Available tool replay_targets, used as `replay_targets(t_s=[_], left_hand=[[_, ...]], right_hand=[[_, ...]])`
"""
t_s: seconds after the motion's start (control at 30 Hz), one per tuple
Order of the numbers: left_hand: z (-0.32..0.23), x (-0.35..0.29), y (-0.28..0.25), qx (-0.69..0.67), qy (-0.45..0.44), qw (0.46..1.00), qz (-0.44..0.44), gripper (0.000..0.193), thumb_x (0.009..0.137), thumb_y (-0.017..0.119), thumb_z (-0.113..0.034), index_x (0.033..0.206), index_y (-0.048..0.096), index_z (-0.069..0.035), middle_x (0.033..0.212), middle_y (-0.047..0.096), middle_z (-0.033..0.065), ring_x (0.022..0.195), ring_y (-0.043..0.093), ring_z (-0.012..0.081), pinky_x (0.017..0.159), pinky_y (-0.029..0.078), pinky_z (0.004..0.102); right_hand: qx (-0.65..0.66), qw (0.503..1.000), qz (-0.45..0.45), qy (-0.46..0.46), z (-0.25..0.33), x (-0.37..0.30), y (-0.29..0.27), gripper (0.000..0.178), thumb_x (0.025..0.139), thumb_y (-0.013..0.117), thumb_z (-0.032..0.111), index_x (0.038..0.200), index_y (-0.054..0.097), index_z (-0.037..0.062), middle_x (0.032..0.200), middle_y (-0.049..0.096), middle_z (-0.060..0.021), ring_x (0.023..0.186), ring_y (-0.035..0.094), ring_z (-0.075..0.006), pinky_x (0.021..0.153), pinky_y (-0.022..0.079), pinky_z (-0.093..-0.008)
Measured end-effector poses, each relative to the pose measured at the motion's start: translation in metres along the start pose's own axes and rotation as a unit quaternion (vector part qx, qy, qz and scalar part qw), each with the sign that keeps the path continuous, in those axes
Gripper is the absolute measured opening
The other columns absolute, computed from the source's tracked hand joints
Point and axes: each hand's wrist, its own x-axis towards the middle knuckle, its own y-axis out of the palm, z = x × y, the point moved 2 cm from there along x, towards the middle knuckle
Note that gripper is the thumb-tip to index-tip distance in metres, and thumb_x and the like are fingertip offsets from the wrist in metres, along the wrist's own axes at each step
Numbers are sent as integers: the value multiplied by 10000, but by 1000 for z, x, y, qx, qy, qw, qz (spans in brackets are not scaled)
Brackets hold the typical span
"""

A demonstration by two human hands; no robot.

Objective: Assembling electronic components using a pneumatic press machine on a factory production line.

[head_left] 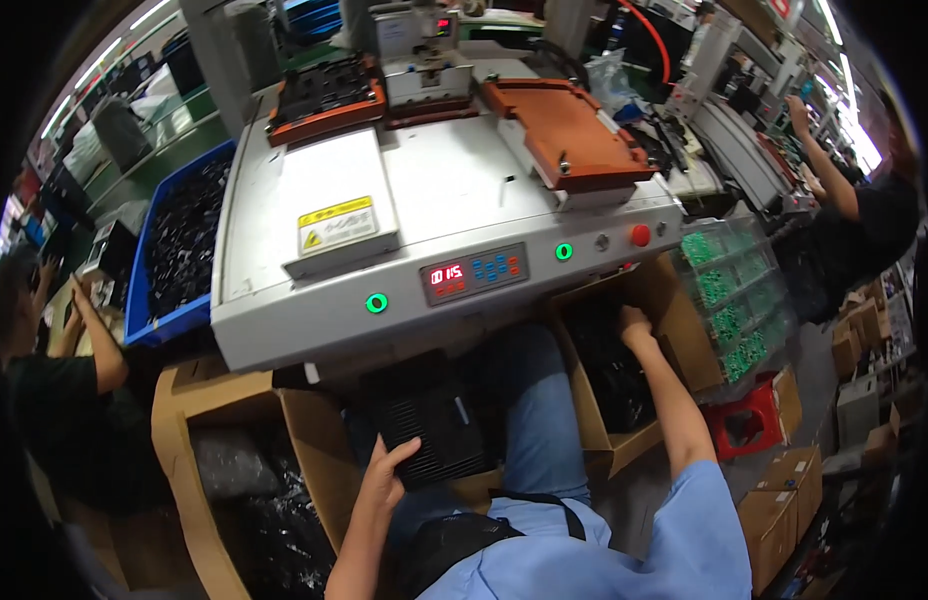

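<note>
My left hand grips a flat black plastic housing with ribbed slots, held over my lap. The thumb lies on top of the housing and the other fingers are mostly hidden. Off to the right, my right hand reaches into an open cardboard box with dark parts in it. Its fingers look curled, but what they hold, if anything, cannot be made out.
Ahead stands a white machine with lit buttons, a control panel and an orange fixture. A blue bin and a cardboard box stand left. Green parts fill clear trays at right. People work on both sides.
</note>
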Motion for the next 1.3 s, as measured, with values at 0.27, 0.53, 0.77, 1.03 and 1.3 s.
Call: replay_targets(t_s=[0.27,0.53,0.77,1.03,1.3], left_hand=[[1,0,-4,-92,-11,996,16,418,847,625,-132,1214,436,-61,1107,553,87,1022,564,201,877,494,372],[5,-5,6,-60,-25,996,60,437,876,611,-196,1236,395,-74,1125,512,52,1040,531,162,897,460,320],[0,-7,7,-12,17,998,65,457,887,600,-240,1255,388,-71,1186,496,57,1072,511,164,922,428,324],[-23,-15,-6,-26,-22,999,22,346,884,562,-296,1110,544,-35,980,621,65,868,617,158,751,505,283],[-17,-10,-4,26,-76,996,34,379,863,593,-335,1126,539,-68,970,615,37,858,607,134,749,495,277]], right_hand=[[418,870,-242,-98,21,-146,-107,286,921,484,221,1095,508,-5,914,622,-166,834,606,-289,732,460,-380],[665,719,100,-173,178,-270,-88,289,909,551,175,1137,518,1,901,533,-2,821,514,-65,729,433,-206],[461,802,-113,-363,220,-288,-86,493,854,579,164,1283,406,-5,1285,383,-202,1167,383,-386,985,314,-404],[139,736,-34,-662,188,-295,-116,695,773,567,570,1330,447,173,1382,397,-78,1330,232,-381,1063,189,-520],[128,673,-15,-728,197,-284,-112,825,773,524,605,1380,336,79,1430,314,-129,1328,281,-308,1069,243,-443]])
